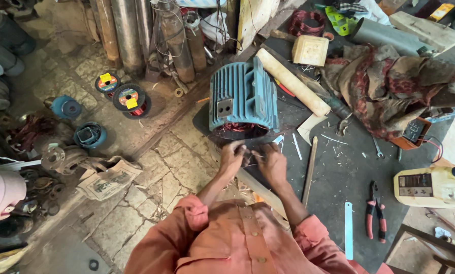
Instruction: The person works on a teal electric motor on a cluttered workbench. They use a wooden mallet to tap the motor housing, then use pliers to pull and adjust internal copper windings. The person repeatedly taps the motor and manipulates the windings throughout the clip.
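Down at the near edge of the dark bench (pixel 339 172), both hands work close together just in front of the open end of a teal ribbed motor housing (pixel 244 94), where copper windings (pixel 235 127) show inside the rim. The left hand (pixel 232 155) has its fingers curled in a tight grip, pinching something thin near the windings (too small to name for certain). The right hand (pixel 270 163) sits just beside it, fingers likewise closed in a pinching grip on what looks like the same fine strand or sliver. The housing lies on its side at the bench corner, touching the bench top.

Right of the hands a wooden stick (pixel 310 170) lies along the bench, with red-handled pliers (pixel 375 210) and a steel ruler (pixel 348 231) further right. A pale cylindrical roll (pixel 293 82) rests behind the housing, beside a crumpled patterned cloth (pixel 395 86). On the stone floor (pixel 151 167) to the left stand two wire spools (pixel 121 91).
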